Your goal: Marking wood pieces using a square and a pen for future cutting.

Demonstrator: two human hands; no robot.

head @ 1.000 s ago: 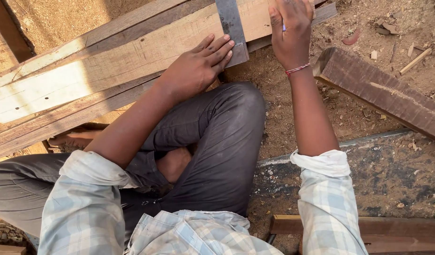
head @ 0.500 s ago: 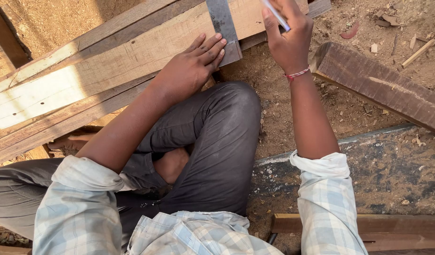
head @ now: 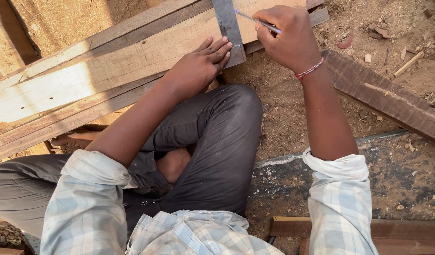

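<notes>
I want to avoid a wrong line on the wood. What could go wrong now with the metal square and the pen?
1. The left hand presses only the near end of the metal square; its far end could swing and the line may run crooked.
2. The pen in the right hand is tilted, so its tip might wander off the blade's edge.
3. The plank lies on loose boards and may shift.

A dark weathered plank lies slanted on the sawdust-strewn ground, with wood scraps beyond it and stacked brown boards nearby.
</notes>
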